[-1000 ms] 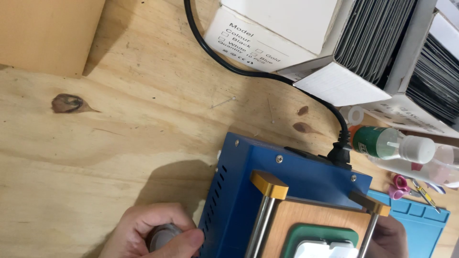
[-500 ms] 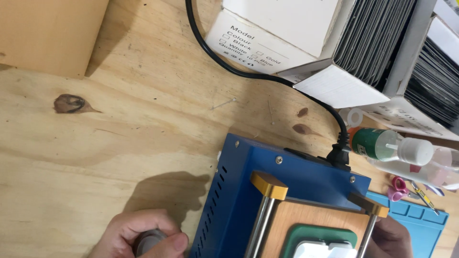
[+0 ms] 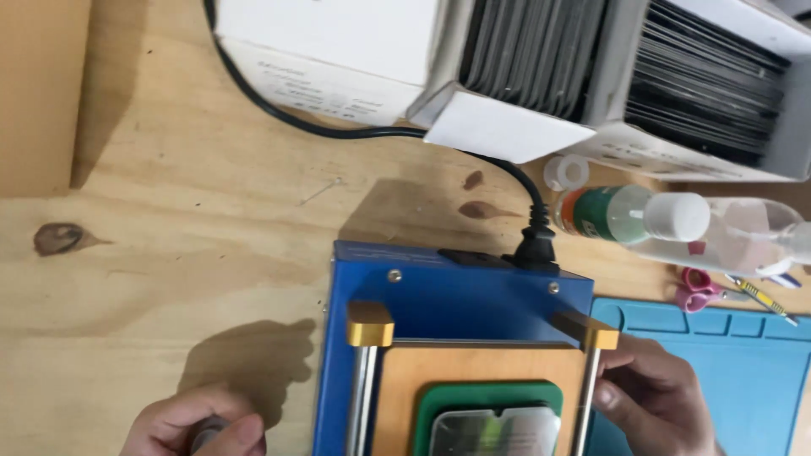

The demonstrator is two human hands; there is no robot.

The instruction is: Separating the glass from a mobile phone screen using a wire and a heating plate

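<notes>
Surface: pale wooden tabletop [image 3: 169, 253] with a dark knot at the left.
Machine: blue metal box [image 3: 456, 295] near the middle, topped by two gold-capped posts, an orange plate and a green pad under a shiny glass panel [image 3: 494, 431].
Left hand [image 3: 198, 422]: at the near left edge, just left of the machine, fingers curled shut around a small grey round knob [image 3: 207, 435], mostly hidden.
Right hand [image 3: 655, 397]: fingers pressed together against the machine's right post [image 3: 587, 380]; whether it clamps the post cannot be told.
Cable: black cord [image 3: 355, 131] runs from the far left to a plug at the machine's far side.
Far side: white boxes [image 3: 338, 51] packed with dark flat sheets.
Right: clear bottle [image 3: 676, 224] lying on its side, pink scissors [image 3: 697, 287], blue mat [image 3: 743, 371] under the right hand.
</notes>
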